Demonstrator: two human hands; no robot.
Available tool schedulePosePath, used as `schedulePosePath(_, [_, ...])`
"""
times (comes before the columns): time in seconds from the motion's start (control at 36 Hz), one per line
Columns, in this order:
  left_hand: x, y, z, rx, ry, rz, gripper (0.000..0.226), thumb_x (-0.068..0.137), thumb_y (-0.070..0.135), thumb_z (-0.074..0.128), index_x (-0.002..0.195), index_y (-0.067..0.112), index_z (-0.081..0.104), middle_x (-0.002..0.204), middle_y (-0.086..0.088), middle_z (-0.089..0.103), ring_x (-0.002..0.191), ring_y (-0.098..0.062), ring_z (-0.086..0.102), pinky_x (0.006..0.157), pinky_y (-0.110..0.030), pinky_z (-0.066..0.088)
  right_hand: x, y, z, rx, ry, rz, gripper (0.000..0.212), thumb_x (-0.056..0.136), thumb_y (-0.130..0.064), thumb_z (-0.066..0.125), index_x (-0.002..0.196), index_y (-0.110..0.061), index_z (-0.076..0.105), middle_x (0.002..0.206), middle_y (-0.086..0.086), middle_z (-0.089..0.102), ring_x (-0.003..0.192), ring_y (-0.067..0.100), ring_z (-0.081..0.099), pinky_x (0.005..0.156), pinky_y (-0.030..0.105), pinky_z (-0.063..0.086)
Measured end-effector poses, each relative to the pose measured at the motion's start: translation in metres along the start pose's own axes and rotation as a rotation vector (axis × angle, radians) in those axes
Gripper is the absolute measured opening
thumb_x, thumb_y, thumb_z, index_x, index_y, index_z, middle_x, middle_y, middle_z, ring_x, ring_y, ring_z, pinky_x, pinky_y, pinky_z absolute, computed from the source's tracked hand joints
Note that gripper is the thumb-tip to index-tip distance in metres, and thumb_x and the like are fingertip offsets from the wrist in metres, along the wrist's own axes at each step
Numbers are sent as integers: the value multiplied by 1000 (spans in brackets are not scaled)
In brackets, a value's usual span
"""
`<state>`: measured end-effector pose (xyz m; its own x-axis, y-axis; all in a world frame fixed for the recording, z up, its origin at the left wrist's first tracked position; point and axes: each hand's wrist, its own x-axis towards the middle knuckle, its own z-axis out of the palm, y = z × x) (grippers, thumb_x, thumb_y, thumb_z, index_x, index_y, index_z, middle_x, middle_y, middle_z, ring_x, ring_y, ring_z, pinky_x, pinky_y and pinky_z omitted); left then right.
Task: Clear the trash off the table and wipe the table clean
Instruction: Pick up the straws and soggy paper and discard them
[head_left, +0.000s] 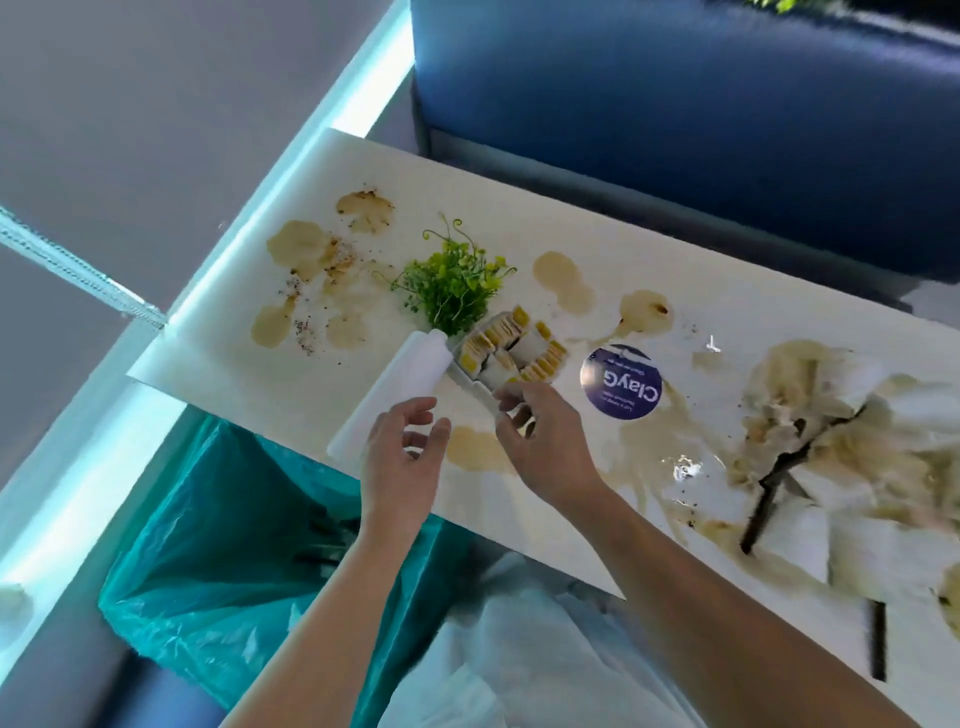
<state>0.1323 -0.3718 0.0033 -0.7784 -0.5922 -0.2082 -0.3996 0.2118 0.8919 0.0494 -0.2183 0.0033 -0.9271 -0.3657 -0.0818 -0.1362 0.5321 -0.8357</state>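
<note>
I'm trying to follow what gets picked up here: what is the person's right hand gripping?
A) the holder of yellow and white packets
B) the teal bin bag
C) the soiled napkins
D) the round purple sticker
A: the right hand pinches the near end of the holder of yellow and white packets, beside the white vase.

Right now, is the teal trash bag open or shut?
Open: the teal trash bag gapes wide below the table edge, dark items visible inside.
</note>
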Motion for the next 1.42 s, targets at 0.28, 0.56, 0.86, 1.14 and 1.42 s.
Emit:
schedulePosePath(0.28, [-33,45,117,30,-207,98,26,95,23,73,115,38,65,107,12,63,81,-5,62,67,-17,52,-31,78,-108,41,181,144,25,89,-8,69,110,-22,67,100,-18,60,83,6,58,72,11,42])
schedulePosePath(0.56, [-82,78,219,118,-387,150,29,94,23,76,119,33,65,107,10,65,82,2,62,65,-8,48,-74,157,-192,-2,292,290,24,91,-11,69,113,-22,68,105,-9,60,90,1,55,79,7,39])
schedulePosePath(0.86, [-107,93,301,169,-515,170,31,94,25,75,122,32,66,109,9,64,80,-2,63,68,-10,49,-78,233,-254,-316,265,429,27,95,-19,62,122,-16,70,120,4,55,117,29,40,98,35,41])
schedulePosePath(1.14, [-103,107,337,231,-539,182,31,93,32,74,122,38,64,108,14,64,80,-3,64,69,-12,48,-38,252,-273,-682,116,440,54,90,-37,67,140,-22,52,141,13,41,128,39,35,101,48,39])
schedulePosePath(1.42, [-100,112,338,246,-509,160,31,93,32,74,122,38,64,108,14,64,80,-3,63,66,-9,47,-22,269,-265,-883,73,389,10,82,-22,75,90,-18,76,121,16,54,118,42,47,94,51,44])
